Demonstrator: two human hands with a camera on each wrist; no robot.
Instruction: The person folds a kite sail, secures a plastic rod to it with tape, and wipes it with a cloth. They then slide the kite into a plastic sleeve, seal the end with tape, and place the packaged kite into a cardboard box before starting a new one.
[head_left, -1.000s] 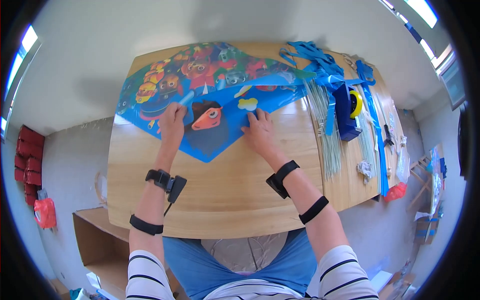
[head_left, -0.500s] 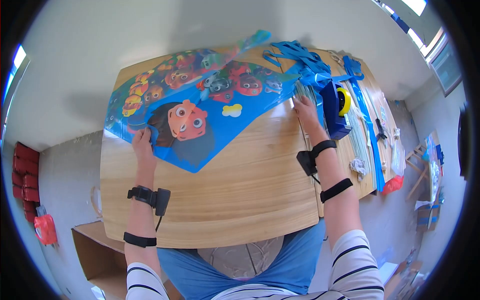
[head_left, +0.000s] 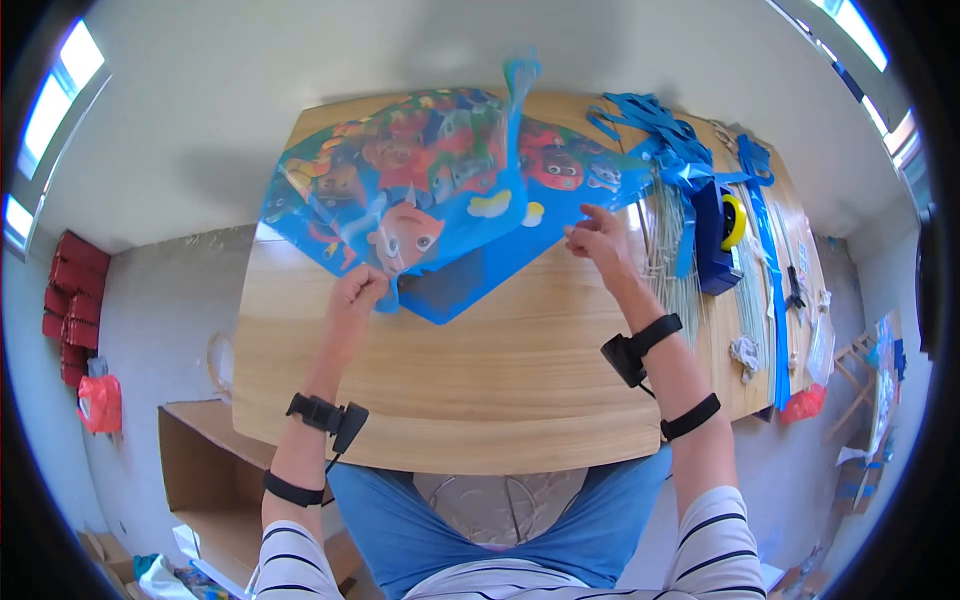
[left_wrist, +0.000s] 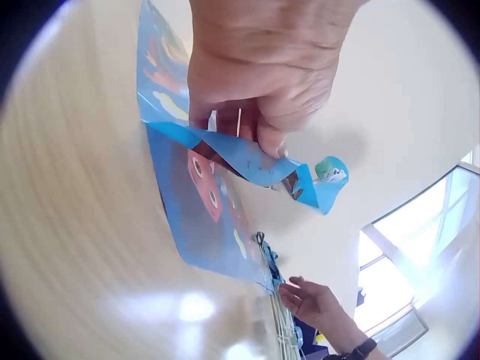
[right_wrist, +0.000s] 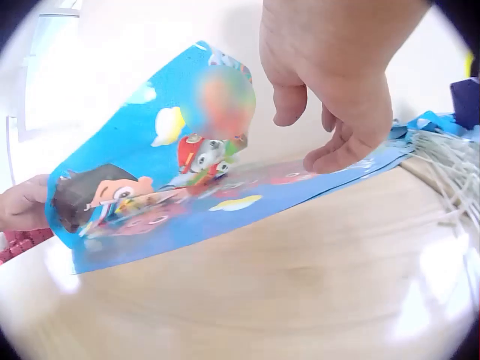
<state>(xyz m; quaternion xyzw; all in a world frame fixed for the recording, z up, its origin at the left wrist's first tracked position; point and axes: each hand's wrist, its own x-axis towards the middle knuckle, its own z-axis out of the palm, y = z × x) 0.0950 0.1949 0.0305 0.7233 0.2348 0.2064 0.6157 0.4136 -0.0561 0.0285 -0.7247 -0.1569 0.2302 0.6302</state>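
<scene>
So the left hand (head_left: pixel 357 292) has a pinch on the near left part of a lifted printed sheet (head_left: pixel 450 238), thumb and fingers bent round its edge. The right hand (head_left: pixel 603 245) holds nothing: its fingers are loose and slightly bent, hanging near the right part of the print, though I can't tell whether a fingertip grazes it.

The lifted sheet rises from the left hand's grip and stands between the two hands and a bit beyond them, over a matching flat sheet (head_left: pixel 510 262) on the wooden table (head_left: pixel 500 380). It's thin, glossy, bendy stuff, maybe plastic film — bright blue with cartoon faces and yellow-white clouds. It bows into a floppy curve, with a narrow curled tip sticking up at the far side. The flat one comes to a blunt point at the near side.

The tabletop is smooth, pale wood grain with shiny spots of light. Right of the right hand there's a bundle of thin, pale, straight sticks (head_left: pixel 668 240), then a chunky dark blue dispenser (head_left: pixel 712 245) with a yellow roll (head_left: pixel 734 222) — and loose, tangled blue strips (head_left: pixel 660 125) heaped behind.
</scene>
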